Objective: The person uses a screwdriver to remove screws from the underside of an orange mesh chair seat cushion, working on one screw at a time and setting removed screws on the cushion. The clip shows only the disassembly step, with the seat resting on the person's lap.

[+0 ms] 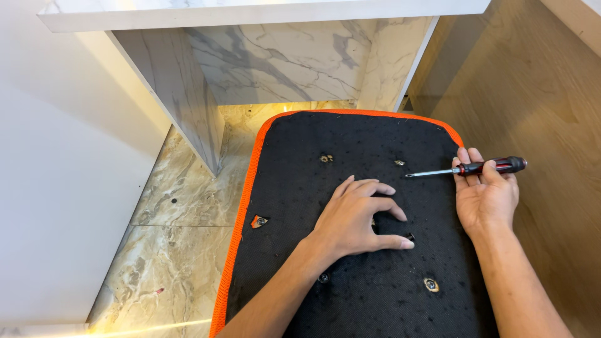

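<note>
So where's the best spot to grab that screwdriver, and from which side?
Probably by its handle, the thick red-and-black end. The screwdriver lies level, its thin metal tip pointing left over the black cushion panel. That shaft is too skinny to hold well. Come from the right, near the handle, which is how the right hand holds it now. The left hand rests flat on the panel.

The black seat cushion (350,156) runs off the bottom edge at six o'clock, its near end unseen. The left hand (360,216) covers a fitting beneath its fingers. Both forearms are cut off at the bottom. The small floor specks at nine o'clock are too tiny to identify.
</note>
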